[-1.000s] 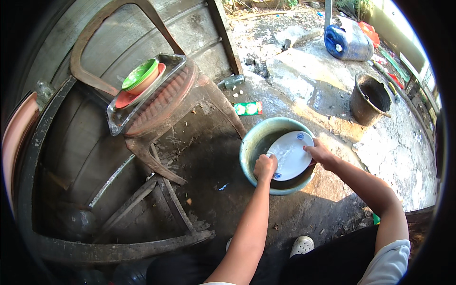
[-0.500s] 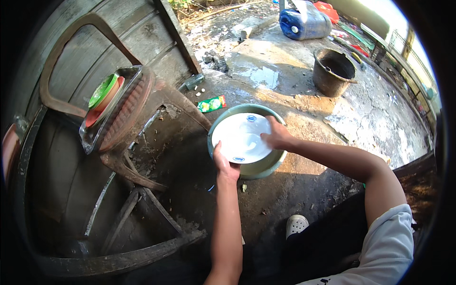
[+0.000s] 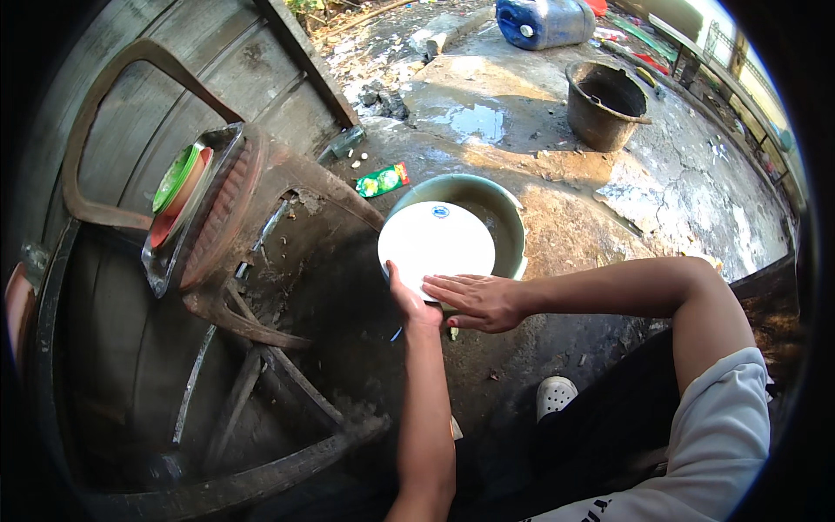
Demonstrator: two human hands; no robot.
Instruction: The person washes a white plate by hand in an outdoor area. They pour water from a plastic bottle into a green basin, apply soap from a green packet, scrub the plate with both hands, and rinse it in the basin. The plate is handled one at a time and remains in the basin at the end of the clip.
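A white plate (image 3: 439,242) with a small blue mark near its far rim is held over a round grey-green basin (image 3: 511,228) on the ground. My left hand (image 3: 412,298) grips the plate's near left edge, thumb on top and the other fingers hidden underneath. Across the near right edge lies my right hand (image 3: 478,300), its fingers stretched out and pointing left over the plate's surface. Water shows in the part of the basin that the plate leaves uncovered.
At left stands a worn plastic chair (image 3: 222,209) bearing a tray with a green bowl (image 3: 177,178) and red dishes. A green packet (image 3: 382,180) lies beyond the basin. Farther off are a dark bucket (image 3: 606,109) and a blue jerrycan (image 3: 546,23).
My right hand has moved from the plate's far right rim to its near edge, fingers now flat. The plate has shifted slightly left over the basin.
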